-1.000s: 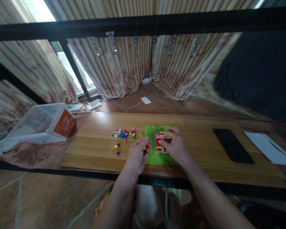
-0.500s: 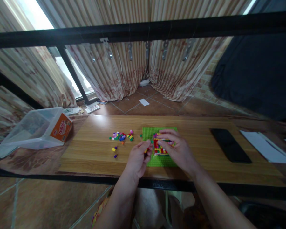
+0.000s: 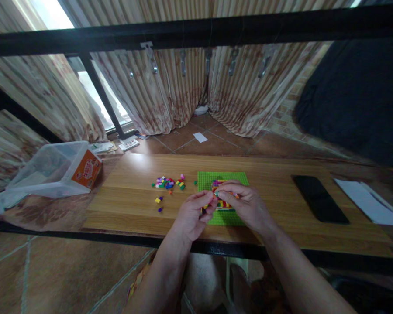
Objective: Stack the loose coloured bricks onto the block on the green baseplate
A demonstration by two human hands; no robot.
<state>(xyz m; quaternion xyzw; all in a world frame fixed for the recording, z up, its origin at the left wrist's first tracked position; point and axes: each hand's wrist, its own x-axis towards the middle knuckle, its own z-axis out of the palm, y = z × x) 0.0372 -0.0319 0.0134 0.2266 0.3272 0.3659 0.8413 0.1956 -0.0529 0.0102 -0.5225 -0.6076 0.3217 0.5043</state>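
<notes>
My left hand [image 3: 194,211] is closed in a pinch, with a few small toy bricks tucked in its fingers, yellow ones among them. Its fingertips meet those of my right hand [image 3: 245,203] around a small green toy brick [image 3: 216,193]. Beneath both hands lies a green studded baseplate [image 3: 222,175], carrying a low multicoloured brick build [image 3: 223,204] in red, yellow and white. My fingers cover much of that build. A loose pile of coloured bricks [image 3: 164,182] rests left of the baseplate.
Yellow and purple bricks [image 3: 159,200] lie apart on the wooden table [image 3: 127,213]. A black phone-like slab [image 3: 319,198] and white paper [image 3: 368,200] are on the right. A clear plastic bin [image 3: 52,170] with an orange label stands left. A black bar [image 3: 196,27] crosses beyond the table.
My right hand has come off the brick build and met my left fingertips at the green brick. The whole view has shifted slightly.
</notes>
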